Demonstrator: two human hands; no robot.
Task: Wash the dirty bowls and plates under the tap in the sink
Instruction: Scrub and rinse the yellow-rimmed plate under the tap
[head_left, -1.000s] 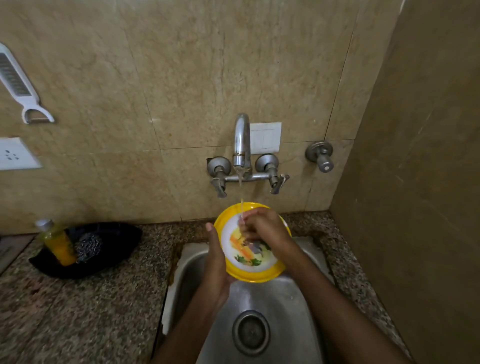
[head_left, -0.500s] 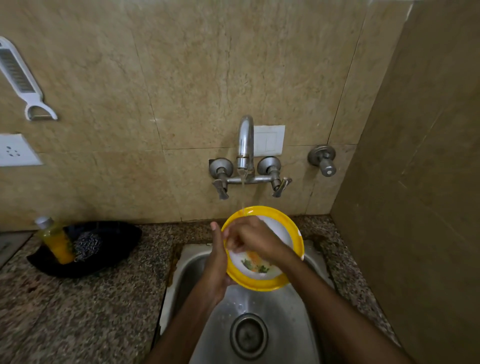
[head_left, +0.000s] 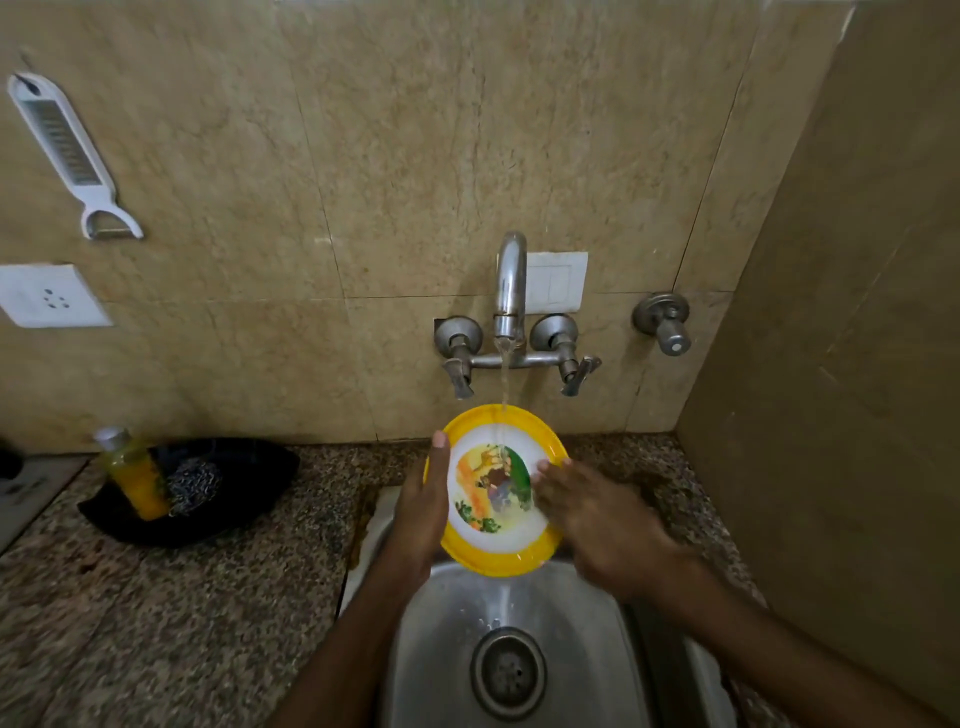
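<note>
My right grip (head_left: 597, 525) is sliding off the middle of the plate (head_left: 496, 553), fingers flat, holding nothing. Left grip (head_left: 421, 519) is clutching the opposite rim, so the tap (head_left: 510, 280) is finally rinsing its face.

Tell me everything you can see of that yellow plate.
The plate is round: broad yellow rim, white well, colourful cartoon picture in the middle, plastic by its look. It is tilted, face toward the camera, over the sink. The left hand holds its left edge, thumb on the rim; the right hand rests straight fingers on its right side. Water from the tap strikes its upper part and runs off below.
</note>
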